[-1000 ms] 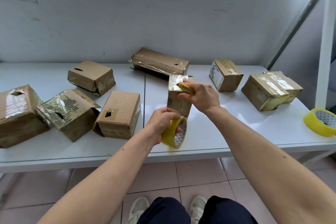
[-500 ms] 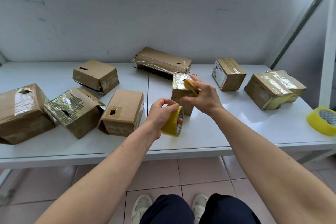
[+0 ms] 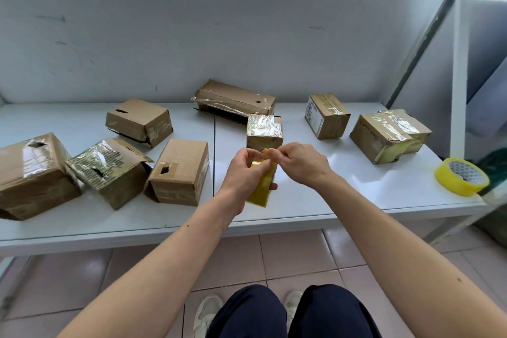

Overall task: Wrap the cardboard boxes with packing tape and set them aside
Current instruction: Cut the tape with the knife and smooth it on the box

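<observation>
While our left hand [image 3: 244, 173] curls around the yellow tape roll [image 3: 262, 186], holding it on edge just above the front part of the white table [image 3: 315, 200], our right hand [image 3: 299, 164] pinches something small and yellow at the top of that roll between thumb and fingertips; we cannot tell whether it is the tape's loose end or a small tool. Neither hand touches a box. Just behind our hands stands the small upright box [image 3: 264, 132], its top glossy with tape. Behind it, near the wall, lies a long flat box [image 3: 236, 99] with wrinkled tape along its front edge. To the right we see a small labelled box [image 3: 326, 115] and, further right, a wider taped box [image 3: 389, 134]. A second yellow tape roll [image 3: 461, 177] lies flat near the table's right end, well apart from our hands. To the left sit four more boxes: a plain one with a torn slot [image 3: 178, 173], a crumpled shiny one [image 3: 109, 170], a large one at the far left [image 3: 33, 175], and one further back [image 3: 140, 121].
</observation>
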The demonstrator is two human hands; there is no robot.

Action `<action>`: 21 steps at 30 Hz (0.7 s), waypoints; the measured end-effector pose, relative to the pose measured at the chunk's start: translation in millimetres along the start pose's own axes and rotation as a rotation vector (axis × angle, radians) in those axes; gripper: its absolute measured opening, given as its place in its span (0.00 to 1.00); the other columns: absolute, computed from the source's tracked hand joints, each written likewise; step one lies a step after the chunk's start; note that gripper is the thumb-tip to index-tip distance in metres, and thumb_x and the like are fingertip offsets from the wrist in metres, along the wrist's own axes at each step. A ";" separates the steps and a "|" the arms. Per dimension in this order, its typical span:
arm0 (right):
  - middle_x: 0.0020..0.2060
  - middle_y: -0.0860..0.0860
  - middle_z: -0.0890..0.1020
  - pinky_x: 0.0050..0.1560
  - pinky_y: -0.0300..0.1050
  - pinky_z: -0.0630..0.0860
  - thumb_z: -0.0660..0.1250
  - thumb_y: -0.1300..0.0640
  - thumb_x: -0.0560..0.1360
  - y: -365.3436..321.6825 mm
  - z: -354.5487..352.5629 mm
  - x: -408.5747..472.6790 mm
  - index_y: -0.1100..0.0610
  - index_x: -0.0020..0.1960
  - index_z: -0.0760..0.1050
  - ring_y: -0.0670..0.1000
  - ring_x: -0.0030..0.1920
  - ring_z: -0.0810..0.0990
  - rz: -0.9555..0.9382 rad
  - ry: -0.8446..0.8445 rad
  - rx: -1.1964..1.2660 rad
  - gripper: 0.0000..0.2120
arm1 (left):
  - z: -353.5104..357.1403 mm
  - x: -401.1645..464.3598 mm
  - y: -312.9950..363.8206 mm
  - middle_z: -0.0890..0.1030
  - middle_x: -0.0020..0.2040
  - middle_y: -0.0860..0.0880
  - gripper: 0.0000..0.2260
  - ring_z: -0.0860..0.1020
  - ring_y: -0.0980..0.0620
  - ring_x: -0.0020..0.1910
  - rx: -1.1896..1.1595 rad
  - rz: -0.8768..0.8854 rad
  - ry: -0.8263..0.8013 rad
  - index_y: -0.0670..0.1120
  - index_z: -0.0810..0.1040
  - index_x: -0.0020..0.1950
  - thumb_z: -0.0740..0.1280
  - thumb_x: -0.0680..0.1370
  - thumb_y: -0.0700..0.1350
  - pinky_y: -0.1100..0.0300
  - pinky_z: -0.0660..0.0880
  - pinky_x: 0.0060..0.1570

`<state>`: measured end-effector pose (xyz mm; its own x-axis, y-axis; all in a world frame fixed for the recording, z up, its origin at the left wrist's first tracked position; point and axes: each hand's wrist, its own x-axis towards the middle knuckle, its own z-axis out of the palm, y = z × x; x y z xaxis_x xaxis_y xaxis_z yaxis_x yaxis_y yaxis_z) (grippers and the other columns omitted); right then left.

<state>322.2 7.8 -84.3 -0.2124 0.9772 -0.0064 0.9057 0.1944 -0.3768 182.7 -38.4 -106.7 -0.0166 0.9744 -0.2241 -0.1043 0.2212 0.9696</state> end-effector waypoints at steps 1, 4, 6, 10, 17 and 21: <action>0.37 0.48 0.80 0.37 0.45 0.67 0.58 0.37 0.80 1.6 -1.7 -0.2 0.52 0.46 0.83 0.51 0.42 0.78 -0.002 0.033 0.017 0.22 | 1.2 -1.1 0.1 0.79 0.52 0.43 0.17 0.81 0.57 0.26 0.005 0.012 0.004 0.45 0.68 0.63 0.71 0.79 0.44 0.65 0.76 0.26; 0.32 0.48 0.78 0.33 0.45 0.72 0.67 0.41 0.77 9.4 -8.7 -0.9 0.56 0.47 0.84 0.48 0.34 0.75 0.062 -0.009 0.330 0.19 | 3.4 -1.9 0.7 0.78 0.51 0.46 0.22 0.82 0.57 0.34 0.012 0.042 0.018 0.46 0.63 0.65 0.72 0.78 0.41 0.64 0.77 0.31; 0.35 0.53 0.79 0.32 0.42 0.71 0.67 0.44 0.78 14.0 -16.5 -2.9 0.62 0.56 0.80 0.49 0.33 0.75 0.178 -0.195 0.564 0.21 | 4.3 0.9 -0.2 0.78 0.55 0.44 0.23 0.80 0.51 0.47 0.060 0.044 0.008 0.47 0.64 0.64 0.74 0.76 0.41 0.58 0.75 0.43; 0.48 0.55 0.84 0.46 0.45 0.80 0.69 0.50 0.78 23.4 -33.6 -2.8 0.63 0.71 0.67 0.50 0.43 0.86 0.290 -0.417 0.575 0.28 | 14.4 2.3 -6.3 0.78 0.56 0.44 0.23 0.77 0.47 0.54 0.140 0.002 -0.099 0.48 0.63 0.63 0.74 0.76 0.43 0.53 0.74 0.52; 0.61 0.59 0.76 0.50 0.51 0.76 0.76 0.56 0.72 51.1 -47.5 29.7 0.64 0.74 0.54 0.59 0.59 0.78 0.356 -0.107 -0.081 0.42 | 7.1 38.0 1.8 0.77 0.46 0.50 0.17 0.76 0.52 0.46 0.177 0.221 0.257 0.45 0.69 0.59 0.70 0.79 0.53 0.62 0.75 0.44; 0.64 0.57 0.77 0.49 0.51 0.67 0.67 0.60 0.77 50.3 -25.8 53.5 0.61 0.74 0.59 0.60 0.62 0.77 0.327 -0.174 -0.535 0.29 | -7.7 85.1 9.8 0.75 0.60 0.47 0.14 0.73 0.51 0.58 0.119 0.304 0.433 0.48 0.72 0.60 0.58 0.84 0.56 0.60 0.72 0.58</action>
<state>365.9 72.1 -79.6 0.0898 0.9737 -0.2096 0.9818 -0.0512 0.1831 172.6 46.5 -117.1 -0.4390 0.8955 0.0729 0.0824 -0.0407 0.9958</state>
